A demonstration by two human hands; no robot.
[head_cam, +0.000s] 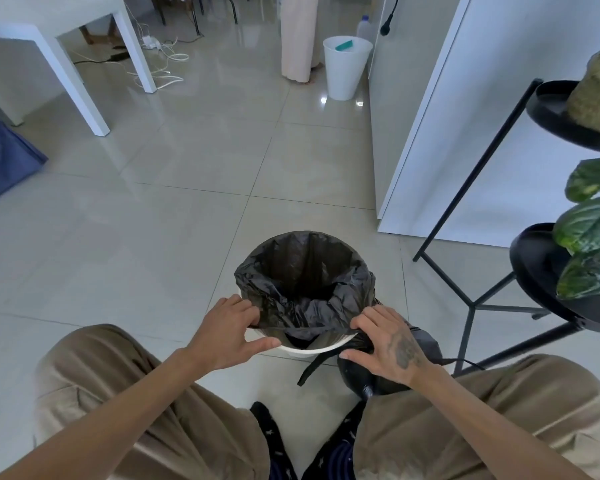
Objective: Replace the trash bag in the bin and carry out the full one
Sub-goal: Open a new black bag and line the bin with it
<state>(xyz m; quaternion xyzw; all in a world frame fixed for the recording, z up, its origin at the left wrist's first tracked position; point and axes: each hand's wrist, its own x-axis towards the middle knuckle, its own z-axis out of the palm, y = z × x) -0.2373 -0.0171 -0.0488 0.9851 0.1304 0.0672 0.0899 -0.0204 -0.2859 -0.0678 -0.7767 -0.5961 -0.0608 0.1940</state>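
A small white bin (317, 348) stands on the tiled floor between my knees. A black trash bag (302, 271) lines it, its mouth folded over the far rim and still loose at the near rim. My left hand (229, 332) pinches the bag's edge at the bin's left rim. My right hand (387, 344) grips the bag's near edge at the right rim, stretching it taut between both hands. Under my right hand a full black bag (423, 344) lies on the floor beside the bin, a black tie strip (314, 367) trailing from it.
A black metal plant stand (478, 303) with leafy plants stands close on the right. A white cabinet (447, 133) is behind it. A second white bin (346, 67) sits far back. A white table (66, 36) with loose cables is at the back left.
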